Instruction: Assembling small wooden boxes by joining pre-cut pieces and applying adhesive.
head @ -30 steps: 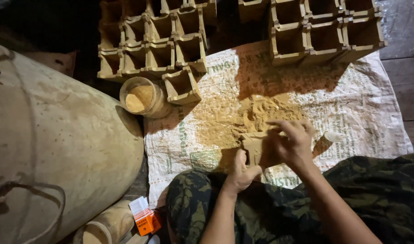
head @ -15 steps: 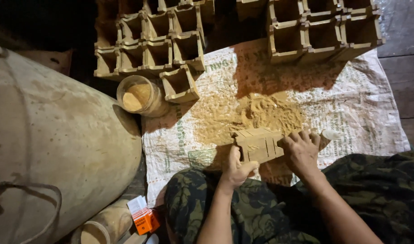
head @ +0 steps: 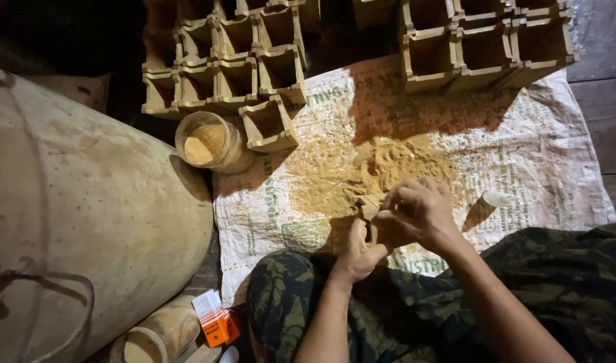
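My left hand (head: pixel 357 250) and my right hand (head: pixel 415 214) close together around a small tan open-topped box (head: pixel 370 205), of which only a corner shows between the fingers. They hold it just above the near edge of a heap of yellowish sawdust-like powder (head: pixel 368 171) spread on a white woven sack (head: pixel 543 161). My legs in camouflage trousers (head: pixel 456 309) lie under my arms.
Rows of empty tan square boxes (head: pixel 221 67) stand at the back left, more boxes (head: pixel 482 47) at the back right. A jar of powder (head: pixel 207 142) sits by one single box (head: pixel 271 124). A big pale drum (head: pixel 73 228) fills the left. An orange packet (head: pixel 217 323) lies near it.
The box lay flat between my spread hands half a second ago. Now both hands have come together around it and my right hand covers most of it.
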